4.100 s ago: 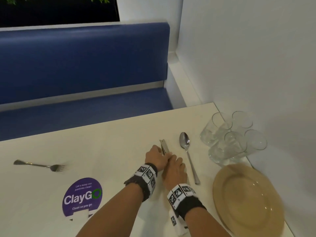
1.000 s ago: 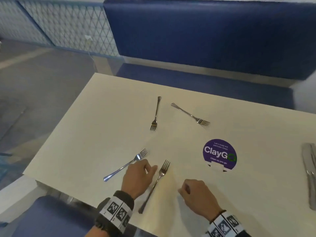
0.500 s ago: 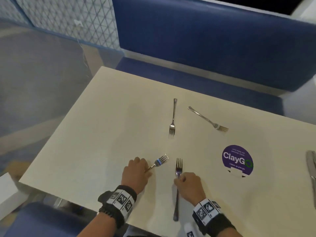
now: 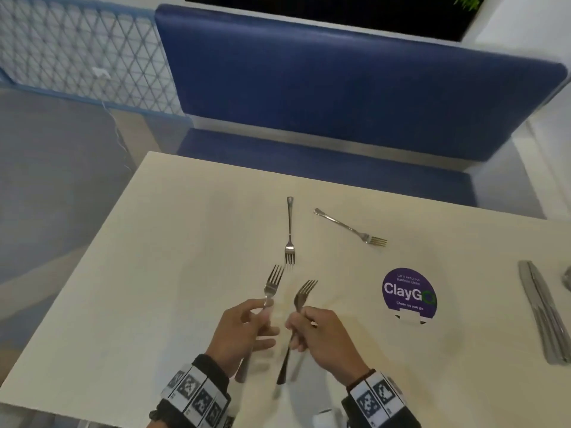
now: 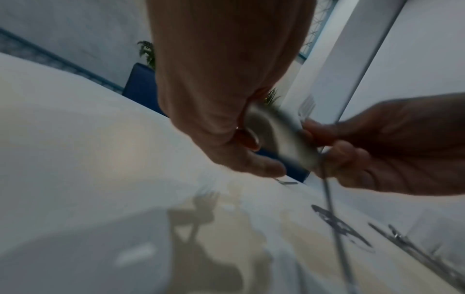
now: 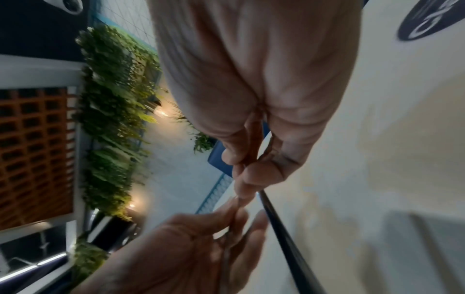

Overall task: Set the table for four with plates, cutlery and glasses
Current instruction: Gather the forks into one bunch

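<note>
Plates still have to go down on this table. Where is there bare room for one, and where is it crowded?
Bare: the table's left stretch, from its left edge to the upright fork, and the strip between the ClayGo sticker and the knives. Crowded: the middle, where the angled fork lies and both hands hold forks.

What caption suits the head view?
Left hand and right hand each hold a fork above the table; two more forks lie beyond.

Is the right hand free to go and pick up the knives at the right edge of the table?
Probably not yet: the right hand already grips a fork. The table between it and the knives holds only a flat sticker.
</note>
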Motion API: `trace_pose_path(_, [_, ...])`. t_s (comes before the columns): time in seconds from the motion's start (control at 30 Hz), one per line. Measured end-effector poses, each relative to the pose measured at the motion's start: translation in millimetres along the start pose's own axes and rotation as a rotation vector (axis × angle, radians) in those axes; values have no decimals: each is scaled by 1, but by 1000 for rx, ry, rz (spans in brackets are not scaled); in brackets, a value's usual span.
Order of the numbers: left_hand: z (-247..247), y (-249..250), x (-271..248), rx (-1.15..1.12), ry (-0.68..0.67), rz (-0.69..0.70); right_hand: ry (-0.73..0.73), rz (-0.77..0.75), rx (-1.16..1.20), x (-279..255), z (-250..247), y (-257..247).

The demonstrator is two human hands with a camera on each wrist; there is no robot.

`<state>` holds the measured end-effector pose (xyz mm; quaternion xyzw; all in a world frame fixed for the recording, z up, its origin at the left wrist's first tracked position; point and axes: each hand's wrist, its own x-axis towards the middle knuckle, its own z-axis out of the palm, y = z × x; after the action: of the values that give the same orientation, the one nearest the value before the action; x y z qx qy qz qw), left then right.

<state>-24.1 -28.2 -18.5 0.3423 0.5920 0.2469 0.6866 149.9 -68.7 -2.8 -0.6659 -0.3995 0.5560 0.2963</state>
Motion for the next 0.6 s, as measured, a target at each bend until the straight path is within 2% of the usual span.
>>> trace_pose_path(0.1, [10,12,-8,-135,-76,6,-38,-52,8,10,15,-17])
trace_pose_path(0.2, [16,17,-13,-203,-94,-10,6,-50,63,19,22,-25])
trace_pose_path(0.3, [16,13,-16,-229,-77,-24,13,2,96,28,25,-29])
trace_pose_path(0.47, [5,4,-11,-235,-60,32,-40,112,170,38,29,-36])
trace_pose_path(0.53, [-4,-1,-4,-178,-40,69,-83,129,74,45,27,-43])
trace_pose_path(0.6, [-15,-5,2,-142,-10,89,-21,126,-84,68,8,-44])
